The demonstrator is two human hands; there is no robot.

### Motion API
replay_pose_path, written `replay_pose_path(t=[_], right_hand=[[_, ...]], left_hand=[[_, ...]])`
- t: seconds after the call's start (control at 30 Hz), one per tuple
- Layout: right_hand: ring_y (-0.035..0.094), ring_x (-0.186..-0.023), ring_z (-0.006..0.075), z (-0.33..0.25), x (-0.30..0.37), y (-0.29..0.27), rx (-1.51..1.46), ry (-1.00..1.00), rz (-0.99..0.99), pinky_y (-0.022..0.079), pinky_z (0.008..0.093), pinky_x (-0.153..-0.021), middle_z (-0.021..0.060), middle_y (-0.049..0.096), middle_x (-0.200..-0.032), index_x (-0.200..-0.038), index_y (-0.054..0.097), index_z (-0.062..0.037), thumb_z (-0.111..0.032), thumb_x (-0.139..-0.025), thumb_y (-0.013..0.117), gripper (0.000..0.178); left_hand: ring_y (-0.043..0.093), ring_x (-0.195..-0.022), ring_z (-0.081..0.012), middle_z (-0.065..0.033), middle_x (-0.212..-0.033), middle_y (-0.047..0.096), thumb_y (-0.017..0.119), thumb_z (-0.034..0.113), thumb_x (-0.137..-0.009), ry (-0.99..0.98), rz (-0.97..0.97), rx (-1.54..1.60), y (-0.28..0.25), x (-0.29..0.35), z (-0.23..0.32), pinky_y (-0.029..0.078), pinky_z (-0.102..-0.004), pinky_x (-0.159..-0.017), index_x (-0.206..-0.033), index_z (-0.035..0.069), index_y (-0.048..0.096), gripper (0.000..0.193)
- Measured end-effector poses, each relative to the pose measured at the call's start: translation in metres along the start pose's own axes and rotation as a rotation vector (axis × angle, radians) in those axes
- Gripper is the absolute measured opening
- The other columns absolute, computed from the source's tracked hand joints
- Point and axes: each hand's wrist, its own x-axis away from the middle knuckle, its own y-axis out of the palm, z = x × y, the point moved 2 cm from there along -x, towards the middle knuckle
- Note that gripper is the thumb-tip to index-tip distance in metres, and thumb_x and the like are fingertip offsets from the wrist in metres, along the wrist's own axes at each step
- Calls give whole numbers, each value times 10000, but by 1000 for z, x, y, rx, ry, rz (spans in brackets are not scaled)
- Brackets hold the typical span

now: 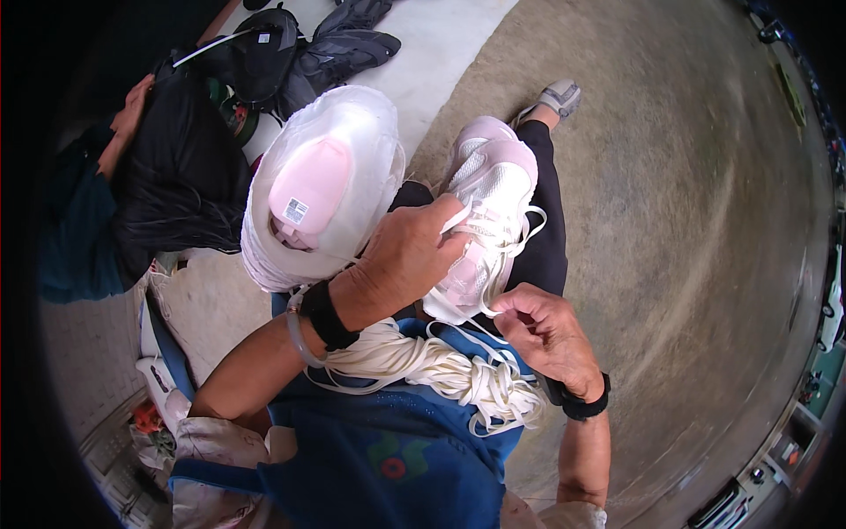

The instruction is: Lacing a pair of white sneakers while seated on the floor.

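Apparently in hand: working a flat white shoelace (509, 249) into the upper of a pale pink and white mesh sports shoe (490, 183), seemingly partway along, with loose loops lying slack over the throat. Probably called for next: steadying the throat with one hand, drawing the slack through with the other, and keeping clear of the thick, tangled bundle of cream-white flat laces (476, 379) on the blue cloth apron (370, 450) at the near side.

Right of centre, propped against the black trouser leg (548, 251), toe pointing far and heel near: the shoe.

With the left hand (407, 256), reaching in from the near left, back of the hand uppermost and wrist angled to the right; grip narrowed to a thumb-and-forefinger pinch, seemingly on the lace at the throat. With the right hand (546, 335), coming up from the near right, just beside the heel, wrist bent inward, remaining fingers curled; grip closed at the tips of thumb and forefinger on a strand of the same lace. Too cluttered around the throat to tell which eyelets are filled.
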Motion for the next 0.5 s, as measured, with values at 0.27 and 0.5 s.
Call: replay_pose_path(t=[0.27, 0.5], right_hand=[[513, -597, 144, -5, -5, 4, 87, -126, 66, 421, 278, -549, 85, 554, -755, -940, 618, 32, 54, -828, 524, 148], [506, -638, 139, -4, 1, -2, -93, -166, -126, 400, 261, -578, 64, 539, -726, -907, 627, 23, 123, -776, 515, 200]], left_hand=[[597, -572, -268, -136, -685, 584, 562, 133, -916, -43, -25, 204, 2, -1, -16, 448, -342, -483, -945, 7, 562, 129], [517, -509, -101, -24, -709, 524, 446, 266, -976, -386, -350, 767, 4, -5, -34, 428, -222, -451, -924, 26, 539, 263]])
